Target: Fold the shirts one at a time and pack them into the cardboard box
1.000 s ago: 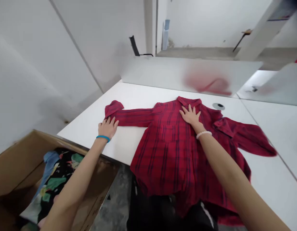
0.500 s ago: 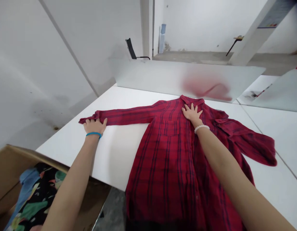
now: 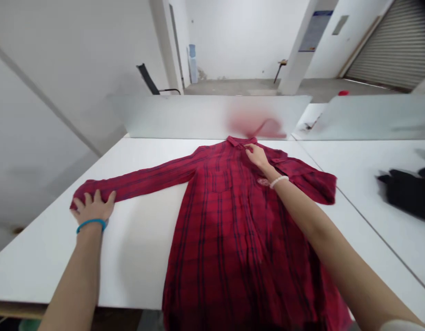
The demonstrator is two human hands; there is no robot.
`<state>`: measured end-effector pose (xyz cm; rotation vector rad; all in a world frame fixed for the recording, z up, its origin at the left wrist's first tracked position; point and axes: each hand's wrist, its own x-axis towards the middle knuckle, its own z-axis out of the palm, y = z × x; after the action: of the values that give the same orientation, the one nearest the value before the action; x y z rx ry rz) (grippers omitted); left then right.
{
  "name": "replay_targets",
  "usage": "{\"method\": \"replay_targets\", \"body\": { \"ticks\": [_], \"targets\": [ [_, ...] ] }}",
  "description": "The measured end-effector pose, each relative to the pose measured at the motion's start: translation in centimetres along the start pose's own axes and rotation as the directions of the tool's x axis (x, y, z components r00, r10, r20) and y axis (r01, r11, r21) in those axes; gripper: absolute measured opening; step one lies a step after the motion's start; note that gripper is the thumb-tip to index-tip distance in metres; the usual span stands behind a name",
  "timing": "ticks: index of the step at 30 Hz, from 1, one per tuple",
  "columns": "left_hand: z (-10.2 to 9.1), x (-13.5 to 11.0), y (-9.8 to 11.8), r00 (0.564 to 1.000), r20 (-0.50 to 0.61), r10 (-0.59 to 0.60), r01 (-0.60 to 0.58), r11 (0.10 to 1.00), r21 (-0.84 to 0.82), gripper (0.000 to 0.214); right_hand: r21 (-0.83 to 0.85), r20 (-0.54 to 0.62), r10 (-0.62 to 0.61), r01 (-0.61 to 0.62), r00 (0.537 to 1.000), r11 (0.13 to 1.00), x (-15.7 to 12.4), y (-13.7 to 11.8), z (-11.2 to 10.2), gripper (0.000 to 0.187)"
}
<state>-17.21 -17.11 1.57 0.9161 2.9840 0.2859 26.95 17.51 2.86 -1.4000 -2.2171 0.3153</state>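
Observation:
A red plaid shirt (image 3: pixel 205 220) with dark stripes lies spread front up on the white table (image 3: pixel 139 257), collar toward the far side. Its left-hand sleeve stretches out sideways; the other sleeve lies bent to the right. My left hand (image 3: pixel 93 207), a blue band at its wrist, rests with spread fingers on the cuff end of the outstretched sleeve. At the front opening just below the collar, my right hand (image 3: pixel 257 155) pinches the shirt's edge between thumb and fingers. A white beaded bracelet circles that wrist.
A frosted glass divider (image 3: pixel 184 117) runs along the table's far edge. Dark folded cloth (image 3: pixel 408 193) lies at the right. Beyond the divider are a black chair (image 3: pixel 148 79) and a water dispenser (image 3: pixel 192 64). A box edge (image 3: pixel 19 309) shows at lower left.
My view has turned right. My right hand has gone from lying flat on the shirt's chest to pinching its front edge near the collar. My left hand still presses the sleeve end.

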Motion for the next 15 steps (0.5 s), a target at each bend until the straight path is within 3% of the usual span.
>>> {"method": "replay_targets", "body": {
  "ticks": [2,5,7,9,11,13,15],
  "targets": [
    [0.0,0.0,0.0,0.999,-0.028,0.015,-0.015,1.0,0.003,0.087,-0.053,-0.059,-0.004,0.001,0.998,0.999,-2.3,1.8,-2.6,0.039],
    [0.1,-0.1,-0.3,0.98,-0.159,0.123,-0.123,0.992,0.01,0.08,-0.171,-0.074,0.075,-0.087,0.994,0.981,-6.9,5.3,-5.5,0.044],
    [0.0,-0.3,-0.3,0.954,-0.225,0.2,-0.202,0.979,0.017,0.073,-0.2,-0.024,0.179,-0.18,0.984,0.963,-9.6,7.3,-6.4,0.053],
    [-0.3,-0.8,0.4,0.947,-0.22,0.233,-0.234,0.972,0.019,0.066,-0.151,0.016,0.252,-0.247,0.968,0.957,-11.4,8.6,-6.6,0.051],
    [-0.6,-2.2,2.3,0.95,-0.184,0.252,-0.25,0.968,0.038,0.063,-0.067,0.018,0.292,-0.29,0.956,0.955,-11.9,9.2,-6.5,0.038],
    [-0.8,-5.1,5.1,0.923,-0.136,0.36,-0.353,0.933,0.074,0.062,0.007,-0.015,0.32,-0.32,0.947,0.947,-11.5,9.2,-6.8,0.031],
    [-0.6,-9.6,8.2,0.815,-0.065,0.576,-0.57,0.817,0.089,0.058,0.082,-0.054,0.337,-0.332,0.94,0.94,-10.8,9.0,-7.6,0.032]
  ]
}}
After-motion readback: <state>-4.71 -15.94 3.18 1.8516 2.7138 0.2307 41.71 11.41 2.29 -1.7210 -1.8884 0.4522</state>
